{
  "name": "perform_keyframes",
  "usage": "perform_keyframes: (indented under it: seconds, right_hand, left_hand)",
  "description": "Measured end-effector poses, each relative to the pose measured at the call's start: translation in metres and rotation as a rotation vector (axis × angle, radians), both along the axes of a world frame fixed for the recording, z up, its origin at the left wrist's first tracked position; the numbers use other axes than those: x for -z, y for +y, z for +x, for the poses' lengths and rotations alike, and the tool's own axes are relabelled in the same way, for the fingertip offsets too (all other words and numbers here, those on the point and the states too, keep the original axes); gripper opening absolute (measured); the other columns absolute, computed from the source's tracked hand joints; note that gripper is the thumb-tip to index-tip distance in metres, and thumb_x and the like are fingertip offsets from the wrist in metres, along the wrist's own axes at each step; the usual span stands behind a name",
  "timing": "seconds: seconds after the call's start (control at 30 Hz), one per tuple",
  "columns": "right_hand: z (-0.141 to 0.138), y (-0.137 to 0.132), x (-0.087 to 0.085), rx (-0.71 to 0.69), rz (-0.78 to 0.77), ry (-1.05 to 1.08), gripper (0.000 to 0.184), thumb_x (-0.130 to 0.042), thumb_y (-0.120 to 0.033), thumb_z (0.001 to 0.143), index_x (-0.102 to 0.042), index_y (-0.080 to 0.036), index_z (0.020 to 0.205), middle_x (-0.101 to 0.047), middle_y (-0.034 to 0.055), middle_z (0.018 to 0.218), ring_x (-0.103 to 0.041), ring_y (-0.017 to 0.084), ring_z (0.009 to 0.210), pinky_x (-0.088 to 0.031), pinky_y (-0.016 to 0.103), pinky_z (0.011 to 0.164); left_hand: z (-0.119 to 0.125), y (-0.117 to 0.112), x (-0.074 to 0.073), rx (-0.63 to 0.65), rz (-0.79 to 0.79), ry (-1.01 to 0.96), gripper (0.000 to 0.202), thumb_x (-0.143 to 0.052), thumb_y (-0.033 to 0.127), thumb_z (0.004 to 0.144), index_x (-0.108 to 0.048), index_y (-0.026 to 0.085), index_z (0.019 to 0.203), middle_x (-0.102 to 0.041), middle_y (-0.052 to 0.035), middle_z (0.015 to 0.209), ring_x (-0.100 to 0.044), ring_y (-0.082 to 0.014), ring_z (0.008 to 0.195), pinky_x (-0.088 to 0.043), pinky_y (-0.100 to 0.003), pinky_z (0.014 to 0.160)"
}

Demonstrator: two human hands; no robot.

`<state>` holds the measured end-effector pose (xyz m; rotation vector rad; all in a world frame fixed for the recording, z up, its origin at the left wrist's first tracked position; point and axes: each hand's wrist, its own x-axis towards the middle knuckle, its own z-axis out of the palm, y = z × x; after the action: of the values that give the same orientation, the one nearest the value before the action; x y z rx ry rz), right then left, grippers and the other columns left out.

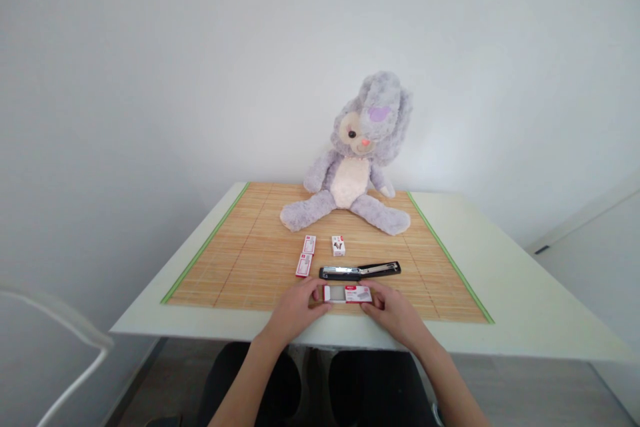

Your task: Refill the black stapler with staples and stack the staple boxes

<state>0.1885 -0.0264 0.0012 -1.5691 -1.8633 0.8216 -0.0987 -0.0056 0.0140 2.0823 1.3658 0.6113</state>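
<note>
Between my two hands, near the table's front edge, is a red and white staple box, its inner tray slid partly out to the left with grey staples showing. My left hand grips the tray's left end between thumb and fingers. On the right end of the box, my right hand has its thumb and fingers closed. Just beyond lies a black stapler, opened out flat with its metal magazine exposed. Two small red and white boxes lie end to end to the left, and another small box sits behind the stapler.
A bamboo mat with green edging covers much of the white table. At the back sits a grey plush rabbit, leaning near the wall. A white curved tube or cable shows at lower left.
</note>
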Motion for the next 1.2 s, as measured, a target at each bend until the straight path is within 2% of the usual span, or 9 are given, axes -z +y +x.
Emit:
perform_keyframes:
  seconds: [0.17, 0.3, 0.37, 0.5, 0.63, 0.83, 0.93, 1.03, 1.2]
  right_hand:
    - [-0.023, 0.005, -0.021, 0.006, 0.004, 0.09, 0.055, -0.063, -0.041, 0.092, -0.058, -0.025, 0.144, -0.052, -0.0069, 0.061, -0.051, 0.016, 0.056, -0.036, 0.026, 0.057]
    - [-0.048, 0.021, -0.032, 0.032, 0.026, 0.031, 0.04, -0.056, -0.04, 0.096, -0.07, -0.02, 0.127, -0.064, -0.0007, 0.067, -0.057, 0.017, 0.062, -0.038, 0.027, 0.06]
    - [-0.059, 0.029, -0.028, 0.021, 0.013, 0.05, 0.037, -0.056, -0.04, 0.096, -0.073, -0.018, 0.121, -0.071, 0.0034, 0.075, -0.061, 0.018, 0.065, -0.042, 0.028, 0.063]
    - [-0.078, 0.041, -0.013, 0.086, -0.027, 0.252, 0.037, -0.057, -0.043, 0.093, -0.075, -0.017, 0.112, -0.077, 0.009, 0.099, -0.069, 0.021, 0.075, -0.05, 0.03, 0.066]
    - [-0.089, 0.045, -0.001, 0.181, -0.04, 0.298, 0.038, -0.054, -0.045, 0.092, -0.073, -0.015, 0.104, -0.074, 0.0063, 0.078, -0.064, 0.019, 0.061, -0.045, 0.028, 0.056]
    - [-0.101, 0.053, -0.007, 0.185, 0.021, 0.263, 0.025, -0.059, -0.041, 0.089, -0.072, -0.02, 0.095, -0.056, -0.004, 0.055, -0.049, 0.015, 0.05, -0.032, 0.025, 0.05]
    - [-0.098, 0.054, -0.02, 0.171, 0.062, 0.204, 0.021, -0.059, -0.037, 0.089, -0.072, -0.022, 0.094, -0.053, -0.0055, 0.053, -0.046, 0.014, 0.049, -0.03, 0.025, 0.052]
    - [-0.088, 0.049, -0.037, 0.114, 0.111, 0.038, 0.017, -0.059, -0.034, 0.09, -0.072, -0.023, 0.094, -0.056, -0.005, 0.056, -0.049, 0.014, 0.052, -0.029, 0.025, 0.055]
    - [-0.077, 0.036, -0.054, -0.075, 0.032, -0.244, 0.009, -0.065, -0.023, 0.084, -0.074, -0.024, 0.086, -0.067, -0.0018, 0.067, -0.056, 0.014, 0.061, -0.03, 0.024, 0.06]
  left_hand:
    - [0.008, -0.012, 0.008, -0.19, 0.076, 0.007, 0.063, -0.075, 0.052, 0.082, -0.054, 0.028, 0.137, -0.069, 0.0005, 0.094, -0.067, -0.0204, 0.083, -0.05, -0.031, 0.076]
    - [0.014, -0.013, 0.015, -0.204, 0.205, 0.064, 0.07, -0.071, 0.057, 0.086, -0.048, 0.029, 0.146, -0.07, -0.0067, 0.12, -0.069, -0.0268, 0.104, -0.053, -0.038, 0.089]
    - [0.015, -0.011, 0.017, -0.178, 0.239, 0.09, 0.068, -0.071, 0.058, 0.086, -0.051, 0.029, 0.144, -0.067, -0.0084, 0.133, -0.066, -0.0299, 0.116, -0.052, -0.042, 0.097]
    - [0.016, -0.008, 0.019, -0.149, 0.242, 0.103, 0.068, -0.072, 0.059, 0.085, -0.052, 0.028, 0.142, -0.065, -0.0082, 0.138, -0.062, -0.0309, 0.124, -0.05, -0.045, 0.106]
    - [0.015, -0.008, 0.019, -0.143, 0.236, 0.095, 0.07, -0.073, 0.059, 0.084, -0.051, 0.028, 0.143, -0.063, -0.009, 0.141, -0.061, -0.0312, 0.127, -0.048, -0.046, 0.107]
    - [0.015, -0.009, 0.017, -0.145, 0.233, 0.092, 0.068, -0.075, 0.055, 0.084, -0.049, 0.028, 0.14, -0.064, -0.0087, 0.136, -0.061, -0.0309, 0.123, -0.048, -0.043, 0.102]
    - [0.015, -0.011, 0.015, -0.173, 0.192, 0.1, 0.057, -0.075, 0.053, 0.084, -0.053, 0.026, 0.13, -0.07, -0.0069, 0.114, -0.067, -0.0286, 0.105, -0.05, -0.038, 0.088]
    - [0.013, -0.013, 0.01, -0.128, 0.177, 0.104, 0.045, -0.072, 0.048, 0.087, -0.056, 0.026, 0.123, -0.069, -0.0024, 0.095, -0.066, -0.0243, 0.09, -0.046, -0.033, 0.077]
    - [0.011, -0.012, 0.002, -0.032, 0.207, 0.086, 0.037, -0.069, 0.042, 0.09, -0.06, 0.03, 0.124, -0.066, -0.0007, 0.094, -0.062, -0.0219, 0.09, -0.042, -0.03, 0.076]
